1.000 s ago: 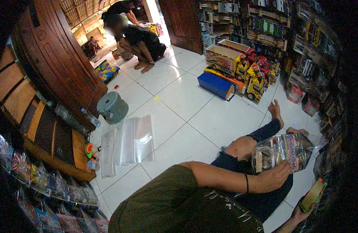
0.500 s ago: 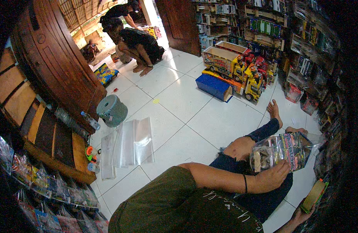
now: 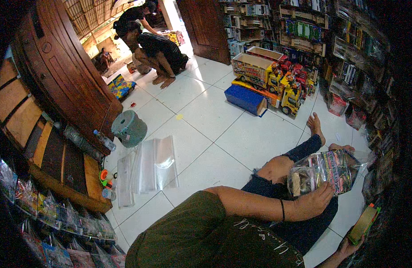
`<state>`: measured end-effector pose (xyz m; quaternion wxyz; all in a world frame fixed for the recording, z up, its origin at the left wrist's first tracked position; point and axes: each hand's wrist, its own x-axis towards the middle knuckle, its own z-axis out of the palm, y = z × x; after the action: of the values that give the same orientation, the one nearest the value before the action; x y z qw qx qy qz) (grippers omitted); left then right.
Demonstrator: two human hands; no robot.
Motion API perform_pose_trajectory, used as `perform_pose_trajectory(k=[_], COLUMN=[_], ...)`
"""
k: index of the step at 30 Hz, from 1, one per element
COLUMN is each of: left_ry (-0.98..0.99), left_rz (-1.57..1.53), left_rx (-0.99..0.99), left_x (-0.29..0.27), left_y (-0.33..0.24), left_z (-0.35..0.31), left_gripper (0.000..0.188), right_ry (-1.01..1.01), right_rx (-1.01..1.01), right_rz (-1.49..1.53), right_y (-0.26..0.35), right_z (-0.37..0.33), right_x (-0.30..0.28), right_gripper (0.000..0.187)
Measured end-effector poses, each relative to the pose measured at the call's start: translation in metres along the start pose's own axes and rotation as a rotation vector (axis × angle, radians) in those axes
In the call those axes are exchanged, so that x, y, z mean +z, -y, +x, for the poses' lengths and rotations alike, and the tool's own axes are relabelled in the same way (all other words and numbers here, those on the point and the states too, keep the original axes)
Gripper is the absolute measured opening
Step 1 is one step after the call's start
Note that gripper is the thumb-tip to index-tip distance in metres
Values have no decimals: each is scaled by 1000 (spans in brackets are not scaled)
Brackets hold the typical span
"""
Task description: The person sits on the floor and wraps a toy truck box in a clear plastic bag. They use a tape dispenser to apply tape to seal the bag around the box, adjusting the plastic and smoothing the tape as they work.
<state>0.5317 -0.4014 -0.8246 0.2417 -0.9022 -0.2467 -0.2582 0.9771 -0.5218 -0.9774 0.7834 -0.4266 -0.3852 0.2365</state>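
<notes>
A clear plastic-wrapped package (image 3: 329, 171) with colourful printed panels rests across my lower legs, its loose film end towards the right. My left hand (image 3: 314, 201) grips its near edge, fingers and thumb pressed together on the film. A dark band circles that wrist. Low at the right, my right hand (image 3: 347, 246) is closed around a green-edged object (image 3: 365, 223) with a tan face and an orange tip. What kind of thing it is I cannot make out. It stands apart from the package, beside my thigh.
Clear plastic sheets (image 3: 153, 165) lie on the tiles by a grey-green tub (image 3: 129, 128) and a bottle (image 3: 104, 140). Toy trucks (image 3: 277, 82) and a blue box (image 3: 246, 100) stand ahead. Shelves (image 3: 304, 31) line the right. Two people (image 3: 154, 47) bend near the doorway.
The view shifts very slightly. My right hand and the green-edged object sit a touch differently; my left hand keeps its grip on the package.
</notes>
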Motion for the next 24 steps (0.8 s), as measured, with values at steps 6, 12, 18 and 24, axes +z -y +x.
perform_pose_trajectory(k=[6, 12, 18, 24], left_ry=[-30, -39, -48, -105], left_rz=[27, -4, 22, -178], left_rx=[0, -19, -10, -133], left_x=[-1, 2, 6, 1], left_y=[1, -1, -2, 9], left_z=[-1, -1, 0, -1], left_gripper=[45, 44, 44, 40], right_ry=[-488, -523, -404, 69], right_rx=[451, 460, 150, -561], right_rz=[540, 493, 40, -874], right_y=[43, 46, 72, 179], right_z=[5, 25, 47, 75], right_x=[64, 45, 54, 243], right_gripper=[49, 45, 45, 46])
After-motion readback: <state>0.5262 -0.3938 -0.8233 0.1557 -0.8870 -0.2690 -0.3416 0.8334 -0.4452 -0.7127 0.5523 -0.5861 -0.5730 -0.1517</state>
